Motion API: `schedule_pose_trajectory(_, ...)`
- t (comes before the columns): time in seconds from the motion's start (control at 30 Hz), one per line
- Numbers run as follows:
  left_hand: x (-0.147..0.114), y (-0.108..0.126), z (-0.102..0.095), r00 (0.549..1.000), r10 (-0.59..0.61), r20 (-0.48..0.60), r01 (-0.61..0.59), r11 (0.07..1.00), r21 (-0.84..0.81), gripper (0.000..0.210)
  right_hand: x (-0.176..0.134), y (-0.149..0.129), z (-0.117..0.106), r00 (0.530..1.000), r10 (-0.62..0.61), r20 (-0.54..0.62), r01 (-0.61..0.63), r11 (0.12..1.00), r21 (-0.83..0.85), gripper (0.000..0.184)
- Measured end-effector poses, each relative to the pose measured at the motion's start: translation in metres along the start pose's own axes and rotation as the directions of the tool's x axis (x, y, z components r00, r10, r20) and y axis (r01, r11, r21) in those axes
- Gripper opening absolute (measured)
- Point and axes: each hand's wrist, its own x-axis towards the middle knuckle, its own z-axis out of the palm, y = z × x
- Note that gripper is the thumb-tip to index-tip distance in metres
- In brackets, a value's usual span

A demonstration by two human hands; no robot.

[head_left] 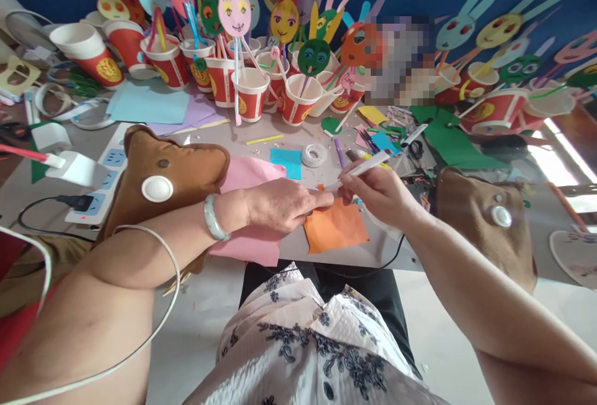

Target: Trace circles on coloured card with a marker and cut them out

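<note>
A square of orange paper (336,231) lies near the table's front edge. My left hand (284,203) rests palm down across its upper left corner, index finger stretched along the top edge. Pink paper (254,175) spreads beneath that hand and wrist. In my right hand (375,190) is a slim white pen-like tool (370,162), pinched between thumb and fingers. Its tip is hidden by the fingers, close to the orange paper's upper edge. Beyond the hands are a blue paper square (286,163) and a roll of clear tape (314,155).
Red-and-white paper cups (302,109) with paper bunny faces line the back. Brown cushions (161,165) flank the hands, and a power strip (96,181) with plugs sits left. Paper scraps and pens clutter the right. A white cable (175,280) crosses over my left arm.
</note>
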Motion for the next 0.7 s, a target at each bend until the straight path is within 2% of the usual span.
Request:
schedule_pose_trajectory(0.13,0.000,0.003,-0.004,1.000,0.000,0.014,-0.001,0.999,0.040,0.028,0.023,-0.011,-0.001,0.980,0.032,0.197,0.006,0.982,-0.190,0.060)
schedule_pose_trajectory(0.3,-0.001,0.008,-0.008,1.000,-0.006,0.031,0.005,0.998,0.060,0.031,0.035,-0.016,-0.001,0.941,0.079,0.330,0.061,0.917,-0.394,0.045)
schedule_pose_trajectory(0.43,-0.003,0.008,-0.010,0.999,-0.017,0.048,0.013,0.997,0.072,0.026,0.041,-0.019,0.001,0.908,0.118,0.401,0.074,0.898,-0.434,0.041)
schedule_pose_trajectory(0.6,-0.003,0.006,-0.010,0.999,-0.014,0.037,0.014,1.000,0.016,0.020,0.047,-0.025,0.002,0.860,0.119,0.497,0.128,0.892,-0.434,0.048)
schedule_pose_trajectory(0.7,-0.004,0.005,-0.008,0.999,-0.033,-0.026,0.031,0.998,-0.047,0.019,0.050,-0.027,0.002,0.830,0.096,0.549,0.167,0.896,-0.410,0.045)
